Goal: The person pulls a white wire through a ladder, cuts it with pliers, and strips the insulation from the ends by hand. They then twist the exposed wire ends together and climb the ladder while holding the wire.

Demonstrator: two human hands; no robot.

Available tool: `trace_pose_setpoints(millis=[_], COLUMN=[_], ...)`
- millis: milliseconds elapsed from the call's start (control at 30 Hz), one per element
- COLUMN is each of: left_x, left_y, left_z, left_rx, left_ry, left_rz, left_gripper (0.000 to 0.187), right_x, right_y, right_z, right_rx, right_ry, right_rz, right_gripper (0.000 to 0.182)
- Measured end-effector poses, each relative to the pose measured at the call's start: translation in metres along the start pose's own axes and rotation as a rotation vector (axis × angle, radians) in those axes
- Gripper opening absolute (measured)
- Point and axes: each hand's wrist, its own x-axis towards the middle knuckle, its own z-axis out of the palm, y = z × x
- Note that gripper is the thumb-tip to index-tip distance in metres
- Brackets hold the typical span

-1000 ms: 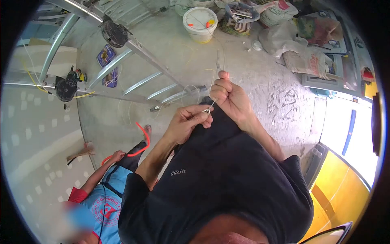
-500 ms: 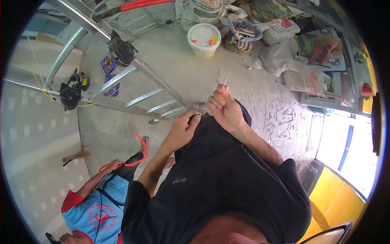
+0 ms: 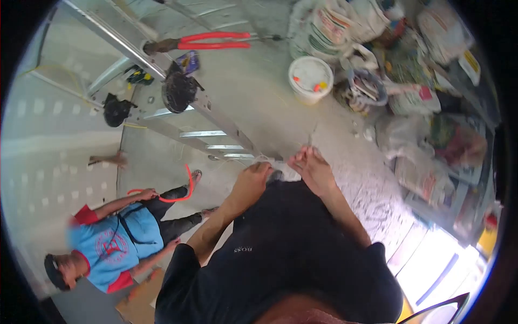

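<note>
My left hand (image 3: 252, 181) is closed in a pinch in front of my black shirt. A faint, pale loop of thin wire shows by its fingertips. To the right, my right hand (image 3: 313, 168) also pinches, with the thin wire (image 3: 311, 138) sticking up past its fingers. A narrow gap separates the two hands. Motion blur hides the fine detail of the wire and where its ends run. Just beyond my left hand stands the foot end of an aluminium ladder (image 3: 229, 131).
Red-handled pliers (image 3: 213, 40) lie across the ladder's upper part. A white bucket (image 3: 310, 81) stands ahead, beside several sacks (image 3: 329, 24). At left, a person in a blue shirt (image 3: 121, 237) holds a red tube (image 3: 178, 198). Bags (image 3: 426, 178) are piled at right.
My hands have moved apart, the right one lower and to the right. The view has turned, so the bucket sits further right and more of the other person and the pliers shows.
</note>
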Motion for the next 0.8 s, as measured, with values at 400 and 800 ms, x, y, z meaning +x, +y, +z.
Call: trace_pose_setpoints(millis=[400,800], left_x=[-0.001,-0.071], left_y=[0.02,0.045], left_z=[0.028,0.065], left_rx=[0.084,0.052], left_ry=[-0.18,-0.457], left_rz=[-0.414,-0.37], left_gripper=[0.008,0.021], right_x=[0.081,0.243], right_y=[-0.166,-0.079], right_z=[0.026,0.264], right_rx=[-1.698,-2.117], right_ry=[-0.027,-0.566], right_rz=[-0.326,-0.554], right_gripper=[0.016,0.05])
